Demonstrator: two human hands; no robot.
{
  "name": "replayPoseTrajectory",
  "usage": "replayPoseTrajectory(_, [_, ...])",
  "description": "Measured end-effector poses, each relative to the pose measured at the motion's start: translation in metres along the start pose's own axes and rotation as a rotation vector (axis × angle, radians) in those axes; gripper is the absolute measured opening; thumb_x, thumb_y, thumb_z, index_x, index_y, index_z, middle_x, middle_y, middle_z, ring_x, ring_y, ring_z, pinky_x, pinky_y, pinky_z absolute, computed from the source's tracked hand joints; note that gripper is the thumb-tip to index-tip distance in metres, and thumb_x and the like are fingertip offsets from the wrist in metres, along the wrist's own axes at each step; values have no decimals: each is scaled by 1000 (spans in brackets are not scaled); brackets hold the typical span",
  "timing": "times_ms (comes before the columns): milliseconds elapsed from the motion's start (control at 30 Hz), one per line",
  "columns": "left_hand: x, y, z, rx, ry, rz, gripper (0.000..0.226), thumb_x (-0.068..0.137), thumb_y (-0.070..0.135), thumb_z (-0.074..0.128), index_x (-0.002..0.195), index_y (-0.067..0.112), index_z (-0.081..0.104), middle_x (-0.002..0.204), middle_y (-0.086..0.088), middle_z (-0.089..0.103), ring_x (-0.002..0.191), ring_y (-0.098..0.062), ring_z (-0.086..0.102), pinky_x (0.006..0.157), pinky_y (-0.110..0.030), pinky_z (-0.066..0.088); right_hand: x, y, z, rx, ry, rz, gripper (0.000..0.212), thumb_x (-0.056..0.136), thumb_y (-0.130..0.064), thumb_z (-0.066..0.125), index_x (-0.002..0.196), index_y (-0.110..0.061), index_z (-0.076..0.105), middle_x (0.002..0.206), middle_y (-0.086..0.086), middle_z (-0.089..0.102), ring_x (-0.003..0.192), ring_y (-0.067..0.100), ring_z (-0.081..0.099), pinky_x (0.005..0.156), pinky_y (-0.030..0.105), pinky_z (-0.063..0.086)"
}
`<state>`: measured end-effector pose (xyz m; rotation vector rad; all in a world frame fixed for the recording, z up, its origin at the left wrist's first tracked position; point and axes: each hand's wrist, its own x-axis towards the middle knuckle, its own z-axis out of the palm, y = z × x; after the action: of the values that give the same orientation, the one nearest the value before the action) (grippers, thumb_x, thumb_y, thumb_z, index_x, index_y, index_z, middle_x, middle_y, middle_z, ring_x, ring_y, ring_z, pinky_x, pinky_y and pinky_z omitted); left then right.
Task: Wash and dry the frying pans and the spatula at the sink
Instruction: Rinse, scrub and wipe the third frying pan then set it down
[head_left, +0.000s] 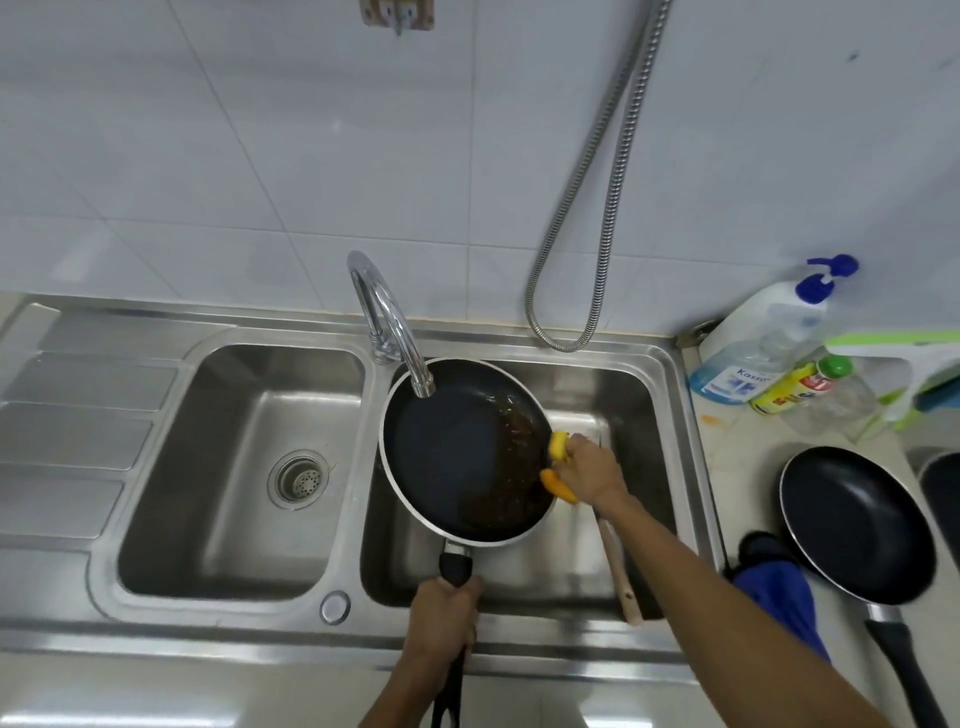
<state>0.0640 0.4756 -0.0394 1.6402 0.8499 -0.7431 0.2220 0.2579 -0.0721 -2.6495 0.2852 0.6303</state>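
Observation:
A black frying pan (447, 452) with brown residue on its right side hangs over the right sink basin (639, 410), under the faucet spout (395, 332). My left hand (444, 618) grips its black handle. My right hand (589, 470) holds a yellow sponge (557, 447) against the pan's right rim. A wooden spatula (618, 571) leans in the right basin, partly hidden by my right forearm. A second black frying pan (857, 519) rests on the counter at the right.
The left basin (234, 467) has a drain strainer. A metal hose (597, 208) hangs on the tiled wall. Soap bottles (763, 348) stand at the back right. A blue cloth (784, 592) lies beside the second pan. The edge of another dark pan (943, 493) shows at far right.

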Motion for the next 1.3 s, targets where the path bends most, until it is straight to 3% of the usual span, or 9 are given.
replayPoseTrajectory(133, [2, 1, 8, 11, 7, 2, 45, 92, 20, 67, 49, 12, 55, 44, -6, 52, 37, -19, 47, 54, -31, 42, -57, -10, 19, 7, 27, -47, 34, 84, -32, 68, 107, -8, 60, 105, 17, 66, 98, 36, 64, 75, 33, 46])
replayPoseTrajectory(267, [0, -1, 15, 97, 21, 36, 40, 92, 24, 67, 56, 11, 57, 45, -4, 55, 37, -19, 50, 49, -29, 43, -82, -50, 36, -8, -90, -247, 25, 85, -25, 63, 109, -27, 70, 109, 6, 66, 103, 28, 64, 81, 32, 50])
replayPoseTrajectory(467, [1, -4, 22, 279, 58, 105, 36, 87, 34, 66, 70, 3, 69, 66, -12, 74, 67, -33, 72, 68, -42, 60, -50, -127, 33, 143, 88, -446, 27, 79, -9, 60, 100, -25, 60, 100, 4, 59, 90, 37, 62, 71, 38, 48])
replayPoseTrajectory(633, [-11, 2, 16, 441, 138, 171, 35, 97, 34, 62, 71, 12, 58, 79, -10, 73, 74, -27, 68, 64, -32, 46, 0, -136, 14, 138, 164, -368, 40, 83, -12, 66, 119, -26, 57, 111, 7, 57, 98, 36, 60, 80, 43, 54])
replayPoseTrajectory(733, [-12, 1, 11, 495, 178, 198, 30, 99, 31, 60, 76, 12, 57, 78, -3, 64, 70, -18, 58, 61, -22, 38, -2, -134, 12, 136, 151, -367, 33, 82, -12, 66, 112, -21, 58, 107, 10, 59, 98, 37, 61, 80, 42, 53])
replayPoseTrajectory(900, [-5, -3, 9, 449, 171, 146, 32, 97, 34, 63, 80, 7, 66, 81, -10, 73, 81, -29, 72, 72, -33, 55, -54, -116, 45, 225, -94, -476, 20, 80, -20, 61, 99, -24, 59, 99, 7, 60, 93, 36, 62, 80, 44, 53])
replayPoseTrajectory(1033, [-7, -5, 1, 408, 161, 125, 37, 97, 36, 63, 72, 9, 64, 81, -13, 73, 80, -31, 71, 71, -33, 53, -68, -72, 57, 75, -357, -388, 24, 88, -34, 54, 108, -29, 67, 111, 2, 67, 102, 24, 63, 90, 39, 52])
replayPoseTrajectory(1167, [-3, -13, 0, 325, 111, 96, 44, 93, 45, 67, 67, 10, 64, 70, -14, 73, 70, -33, 73, 65, -40, 59, -62, -31, 50, -246, -319, -253, 27, 88, -28, 55, 110, -29, 70, 110, 4, 69, 104, 28, 65, 86, 39, 55])
replayPoseTrajectory(1300, [-2, -13, 2, 253, 25, 71, 51, 90, 43, 69, 53, 13, 55, 51, -5, 60, 53, -31, 65, 58, -40, 55, -72, -74, 47, -20, -336, -431, 21, 84, -32, 54, 101, -28, 66, 105, 2, 69, 97, 30, 64, 84, 42, 55])
